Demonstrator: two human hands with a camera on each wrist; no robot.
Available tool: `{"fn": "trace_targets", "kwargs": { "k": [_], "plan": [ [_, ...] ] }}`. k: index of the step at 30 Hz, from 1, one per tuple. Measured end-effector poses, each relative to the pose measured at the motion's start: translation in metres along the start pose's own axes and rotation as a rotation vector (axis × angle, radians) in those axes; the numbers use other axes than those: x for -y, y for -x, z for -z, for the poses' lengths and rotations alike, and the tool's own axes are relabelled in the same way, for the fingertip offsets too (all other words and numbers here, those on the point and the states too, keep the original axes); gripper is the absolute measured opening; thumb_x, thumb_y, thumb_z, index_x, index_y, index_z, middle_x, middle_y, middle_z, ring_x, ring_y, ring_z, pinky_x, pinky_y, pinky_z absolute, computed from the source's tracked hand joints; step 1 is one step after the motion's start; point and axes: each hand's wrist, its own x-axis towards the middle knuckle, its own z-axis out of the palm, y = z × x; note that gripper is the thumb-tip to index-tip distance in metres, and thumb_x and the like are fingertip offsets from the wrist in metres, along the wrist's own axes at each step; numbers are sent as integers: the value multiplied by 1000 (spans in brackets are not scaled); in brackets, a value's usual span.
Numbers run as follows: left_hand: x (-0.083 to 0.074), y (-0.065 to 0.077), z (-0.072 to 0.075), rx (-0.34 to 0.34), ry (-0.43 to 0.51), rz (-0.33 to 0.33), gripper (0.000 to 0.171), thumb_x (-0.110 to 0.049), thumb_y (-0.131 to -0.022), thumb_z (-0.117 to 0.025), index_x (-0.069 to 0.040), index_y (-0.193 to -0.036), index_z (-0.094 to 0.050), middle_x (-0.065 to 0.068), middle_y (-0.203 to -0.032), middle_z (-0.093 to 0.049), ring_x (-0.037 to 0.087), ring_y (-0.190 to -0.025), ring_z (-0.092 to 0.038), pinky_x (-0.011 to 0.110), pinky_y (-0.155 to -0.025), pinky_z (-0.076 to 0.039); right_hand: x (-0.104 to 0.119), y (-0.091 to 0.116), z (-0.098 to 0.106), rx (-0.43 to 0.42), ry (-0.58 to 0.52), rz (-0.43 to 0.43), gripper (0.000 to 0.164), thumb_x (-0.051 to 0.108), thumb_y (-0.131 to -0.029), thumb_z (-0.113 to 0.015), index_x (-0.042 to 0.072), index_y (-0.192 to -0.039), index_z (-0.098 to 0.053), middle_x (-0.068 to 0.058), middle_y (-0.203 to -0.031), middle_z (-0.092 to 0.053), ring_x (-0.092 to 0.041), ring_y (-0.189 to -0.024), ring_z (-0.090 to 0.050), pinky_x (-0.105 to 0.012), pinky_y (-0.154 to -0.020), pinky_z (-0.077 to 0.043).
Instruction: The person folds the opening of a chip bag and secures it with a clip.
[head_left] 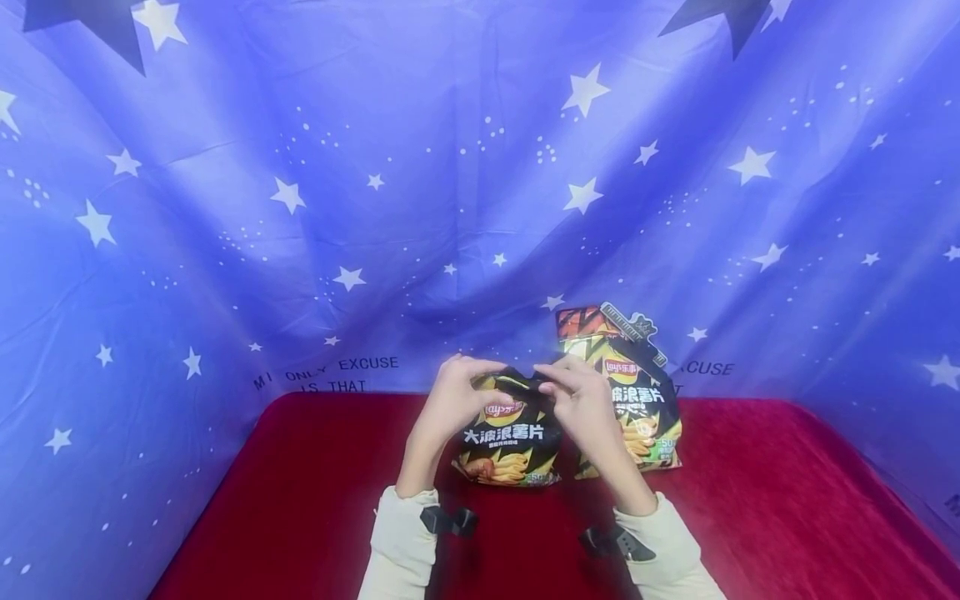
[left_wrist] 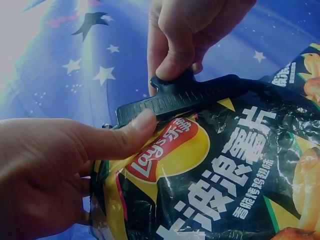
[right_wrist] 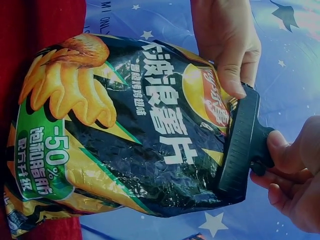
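A black and yellow Lay's potato chip bag [head_left: 504, 458] stands in front of the person, its top edge folded down. My left hand [head_left: 452, 398] holds its upper left corner, thumb on the front near the logo and fingers behind, as the left wrist view shows. A long black bag clip [right_wrist: 240, 142] lies across the top of the bag. My right hand [head_left: 588, 404] pinches the handle of this clip between thumb and fingers, plainest in the right wrist view. The clip's far jaw is hidden behind the bag.
Right behind my right hand stands a second, taller chip bag [head_left: 652, 417] with a grey and black clip [head_left: 636, 332] across its top. Red cloth [head_left: 322, 500] covers the table. A blue star-printed curtain [head_left: 450, 208] hangs close behind and at both sides.
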Motion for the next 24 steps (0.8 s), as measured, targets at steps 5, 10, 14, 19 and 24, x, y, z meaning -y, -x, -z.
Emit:
{"fn": "trace_targets", "kwargs": {
  "k": [5,10,14,19,24],
  "plan": [
    [1,1,0,-1,2,-4,39,-27,-78,-88,-15,-114,-78,0,-106,-80,17,-96,-69,41,-103,-45,-1,0,-1,0,11,42,28,-8,-75,-82,0,-102,-79,-10,-87,-73,-22,-78,-65,-32,-71,-54],
    [0,2,0,-23,26,-10,29,-28,-85,-84,-17,-112,-79,-3,-104,-80,13,-92,-67,37,-93,-45,0,0,0,27,3,37,28,-7,-77,-80,-1,-103,-78,-11,-89,-72,-23,-78,-65,-32,-72,-55],
    [-1,1,-1,-44,33,-12,26,-26,-86,-82,-14,-109,-80,0,-102,-80,17,-96,-73,47,-109,-42,1,0,1,56,-1,11,28,-7,-79,-79,-1,-106,-78,-12,-91,-72,-23,-79,-64,-34,-73,-55],
    [-3,0,-4,-71,26,-10,25,-23,-86,-82,-9,-106,-80,4,-101,-80,22,-99,-74,55,-122,-31,2,-1,4,119,-6,-54,29,-5,-83,-76,0,-111,-77,-12,-95,-73,-22,-82,-63,-33,-75,-53],
    [-4,0,-5,-85,16,6,24,-21,-86,-82,-7,-105,-79,5,-100,-80,23,-100,-74,54,-124,-27,2,-4,9,199,-27,-120,30,-2,-86,-74,2,-116,-75,-12,-99,-73,-19,-82,-61,-28,-74,-51]
  ]
}}
